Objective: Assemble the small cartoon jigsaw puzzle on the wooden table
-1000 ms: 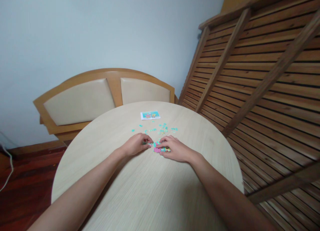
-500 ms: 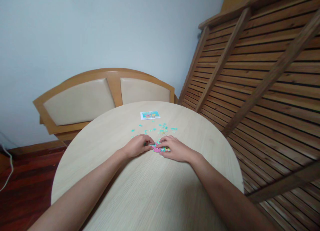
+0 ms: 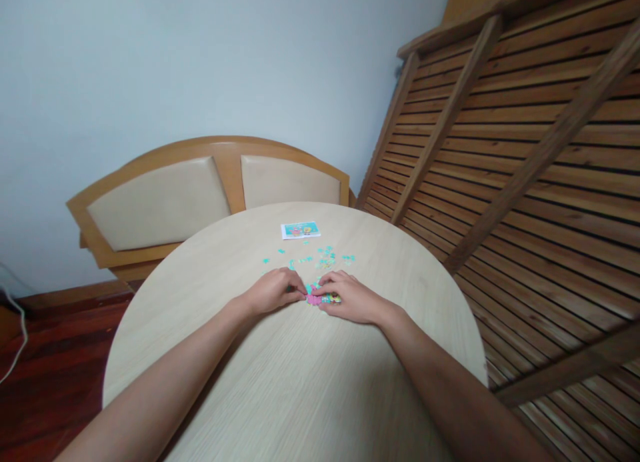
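A small cluster of joined puzzle pieces [image 3: 316, 298], pink and turquoise, lies on a round pale wooden table [image 3: 280, 382]. My left hand [image 3: 274, 290] rests curled at its left side, fingertips pinched at the cluster's edge. My right hand [image 3: 350, 297] lies over the cluster's right part with fingers bent down on it. The two hands' fingertips nearly meet. Several loose turquoise pieces [image 3: 325, 257] are scattered just beyond the hands. What my left fingers pinch is too small to name.
A small picture card [image 3: 300, 231] lies farther back on the table. A wooden bench back with beige cushions [image 3: 165, 199] stands behind the table. A slatted wooden frame [image 3: 525, 149] leans at the right. A dark red floor [image 3: 45, 369] shows at the left.
My left hand has crept slightly right toward the joined pieces, closing the gap to my right hand. Nothing else has shifted.
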A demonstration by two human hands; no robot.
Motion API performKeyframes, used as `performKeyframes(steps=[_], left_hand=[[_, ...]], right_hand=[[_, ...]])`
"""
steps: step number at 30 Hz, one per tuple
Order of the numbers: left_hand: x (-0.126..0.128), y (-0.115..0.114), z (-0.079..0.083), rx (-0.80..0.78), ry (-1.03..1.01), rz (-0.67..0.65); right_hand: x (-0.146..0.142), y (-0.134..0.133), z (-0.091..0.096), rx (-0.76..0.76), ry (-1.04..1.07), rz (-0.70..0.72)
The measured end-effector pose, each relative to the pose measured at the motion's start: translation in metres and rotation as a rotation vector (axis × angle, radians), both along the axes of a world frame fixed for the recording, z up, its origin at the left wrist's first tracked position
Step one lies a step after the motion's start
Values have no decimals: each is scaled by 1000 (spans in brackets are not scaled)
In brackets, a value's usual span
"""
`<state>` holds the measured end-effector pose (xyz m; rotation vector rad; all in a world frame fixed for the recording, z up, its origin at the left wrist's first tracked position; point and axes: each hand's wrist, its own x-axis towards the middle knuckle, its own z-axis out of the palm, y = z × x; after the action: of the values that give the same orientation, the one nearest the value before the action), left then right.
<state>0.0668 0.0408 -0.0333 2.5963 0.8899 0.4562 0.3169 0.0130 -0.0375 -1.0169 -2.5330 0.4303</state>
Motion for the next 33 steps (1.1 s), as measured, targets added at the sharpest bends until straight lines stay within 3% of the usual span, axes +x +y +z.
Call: performKeyframes(steps=[9, 15, 21, 27, 33], left_hand=[[-1, 1, 0, 18, 12, -37], [-28, 14, 8, 31, 20, 173], [-58, 28, 10, -46, 24, 229], [-64, 31, 8, -83, 91, 260], [-59, 34, -2, 46, 96, 315]], right_hand=[[-1, -2, 2, 32, -13, 1], [-1, -2, 2, 48, -15, 0], [9, 5, 0, 40, 21, -40], [19, 12, -2, 47, 50, -77], [22, 15, -5, 56, 60, -94]])
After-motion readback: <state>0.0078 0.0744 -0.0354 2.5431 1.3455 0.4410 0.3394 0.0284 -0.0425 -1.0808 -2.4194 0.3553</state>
